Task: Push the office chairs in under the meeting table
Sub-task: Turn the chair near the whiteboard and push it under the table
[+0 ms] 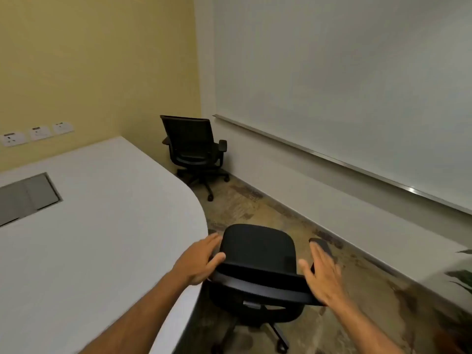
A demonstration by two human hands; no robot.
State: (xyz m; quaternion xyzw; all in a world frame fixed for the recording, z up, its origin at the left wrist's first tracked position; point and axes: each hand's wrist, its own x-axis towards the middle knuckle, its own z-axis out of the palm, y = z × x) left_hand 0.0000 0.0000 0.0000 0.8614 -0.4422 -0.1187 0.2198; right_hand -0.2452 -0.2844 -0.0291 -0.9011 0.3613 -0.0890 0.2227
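table (102, 226): smooth matt white | near chair (258, 249): matt black (fabric-like seat) | floor (255, 208): mottled carpet

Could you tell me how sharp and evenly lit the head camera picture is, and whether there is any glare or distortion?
Head view: dim, even indoor light; the left hand and right hand at the near chair are slightly motion-blurred; the far chair is soft but readable; a small glint sits on the whiteboard rail; wide-angle bending curves the table edge and the rail.
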